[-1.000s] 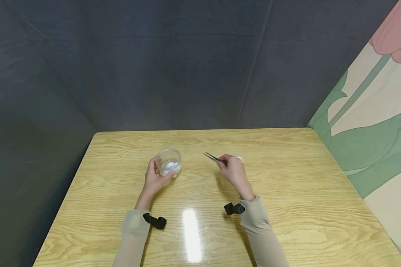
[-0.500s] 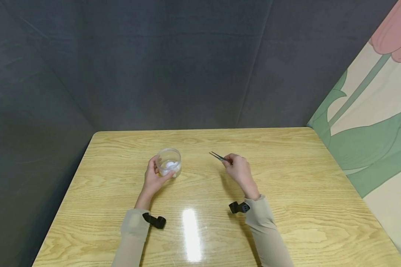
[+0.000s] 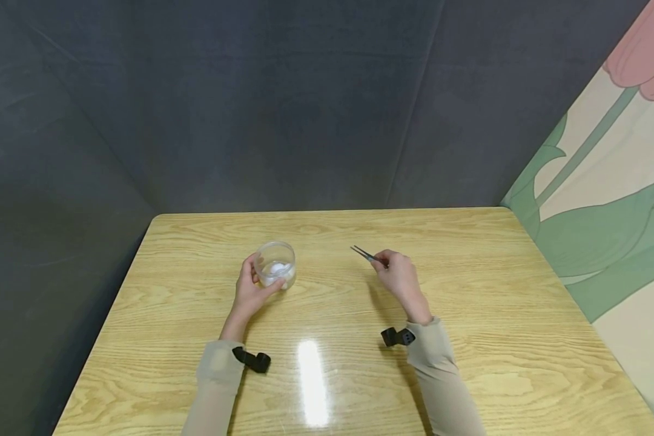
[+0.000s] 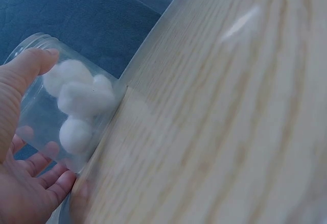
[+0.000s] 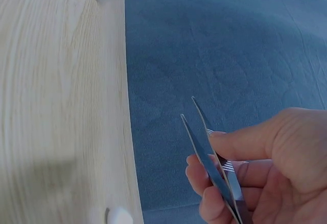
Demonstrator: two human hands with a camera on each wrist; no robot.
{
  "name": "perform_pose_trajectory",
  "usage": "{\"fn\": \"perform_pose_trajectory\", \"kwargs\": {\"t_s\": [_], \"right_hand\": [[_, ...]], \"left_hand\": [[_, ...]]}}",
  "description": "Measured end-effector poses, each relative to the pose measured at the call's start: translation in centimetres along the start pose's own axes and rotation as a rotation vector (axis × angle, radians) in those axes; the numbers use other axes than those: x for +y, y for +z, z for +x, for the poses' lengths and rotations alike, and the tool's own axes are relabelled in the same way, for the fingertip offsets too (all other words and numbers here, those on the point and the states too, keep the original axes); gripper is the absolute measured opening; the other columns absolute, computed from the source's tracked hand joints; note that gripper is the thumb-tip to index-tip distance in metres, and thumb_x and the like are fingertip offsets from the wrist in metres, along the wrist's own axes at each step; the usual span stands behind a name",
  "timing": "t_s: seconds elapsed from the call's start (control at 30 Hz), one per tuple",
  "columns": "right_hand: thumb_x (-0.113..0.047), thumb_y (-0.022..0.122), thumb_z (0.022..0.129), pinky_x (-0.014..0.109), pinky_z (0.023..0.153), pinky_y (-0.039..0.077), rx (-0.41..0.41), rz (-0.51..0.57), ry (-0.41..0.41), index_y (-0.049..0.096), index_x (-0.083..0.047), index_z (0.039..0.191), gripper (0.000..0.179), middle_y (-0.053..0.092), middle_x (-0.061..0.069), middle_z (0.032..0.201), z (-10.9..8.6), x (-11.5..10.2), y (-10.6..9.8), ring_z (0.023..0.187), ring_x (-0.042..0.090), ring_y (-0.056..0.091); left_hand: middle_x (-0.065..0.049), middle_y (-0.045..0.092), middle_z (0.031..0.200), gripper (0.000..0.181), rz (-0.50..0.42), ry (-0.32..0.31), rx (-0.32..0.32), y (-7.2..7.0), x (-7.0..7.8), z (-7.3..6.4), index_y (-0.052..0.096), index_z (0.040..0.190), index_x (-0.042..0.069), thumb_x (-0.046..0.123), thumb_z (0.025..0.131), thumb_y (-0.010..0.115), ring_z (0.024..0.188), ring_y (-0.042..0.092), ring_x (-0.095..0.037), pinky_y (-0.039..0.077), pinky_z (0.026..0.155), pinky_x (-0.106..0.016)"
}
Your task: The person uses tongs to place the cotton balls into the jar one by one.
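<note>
In the head view, my left hand (image 3: 252, 295) grips a clear round jar (image 3: 275, 251) that stands on the table. Several white cotton balls (image 4: 84, 99) lie inside the jar, plain in the left wrist view. My thumb lies along the near side and the fingers reach round the other. Off to the right, my right hand (image 3: 400, 278) pinches metal tweezers (image 3: 365, 252) between thumb and fingers, raised over the tabletop. The two tweezer tips stand apart with nothing between them. At the bottom of the right wrist view sits a small white roundish thing (image 5: 120, 216), partly cut off.
A light wood-grain table (image 3: 327, 321) lies under both hands, with a bright glare patch near its front. A dark curtain (image 3: 283, 109) hangs behind the far edge. The right side has a cloth with a flower pattern (image 3: 605, 242).
My right hand has moved to the right with the tweezers. The white thing seen past that hand one second ago is now hidden in the head view. My left hand and the jar stay put.
</note>
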State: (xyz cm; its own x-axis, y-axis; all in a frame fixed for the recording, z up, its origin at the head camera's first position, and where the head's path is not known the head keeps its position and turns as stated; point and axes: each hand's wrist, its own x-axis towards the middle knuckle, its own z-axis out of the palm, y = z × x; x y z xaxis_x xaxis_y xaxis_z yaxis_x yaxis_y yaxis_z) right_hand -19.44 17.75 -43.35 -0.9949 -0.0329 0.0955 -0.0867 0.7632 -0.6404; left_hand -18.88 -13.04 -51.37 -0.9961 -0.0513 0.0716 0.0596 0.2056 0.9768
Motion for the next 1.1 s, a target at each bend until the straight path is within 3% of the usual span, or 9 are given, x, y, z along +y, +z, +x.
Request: {"fn": "perform_pose_trajectory", "kwargs": {"t_s": [1.1], "right_hand": [[-0.008,0.060,0.090,0.031,0.055,0.045,-0.014,-0.008,0.013,0.065,0.010,0.098,0.020,0.066,0.020,0.085,-0.4,2.9,-0.9,0.062,0.021,0.056]], "left_hand": [[-0.016,0.044,0.130,0.081,-0.026,-0.003,-0.013,-0.1,-0.2,0.0,0.031,0.141,0.009,0.012,0.075,0.079,0.108,0.048,-0.030,0.041,0.087,-0.040]]}}
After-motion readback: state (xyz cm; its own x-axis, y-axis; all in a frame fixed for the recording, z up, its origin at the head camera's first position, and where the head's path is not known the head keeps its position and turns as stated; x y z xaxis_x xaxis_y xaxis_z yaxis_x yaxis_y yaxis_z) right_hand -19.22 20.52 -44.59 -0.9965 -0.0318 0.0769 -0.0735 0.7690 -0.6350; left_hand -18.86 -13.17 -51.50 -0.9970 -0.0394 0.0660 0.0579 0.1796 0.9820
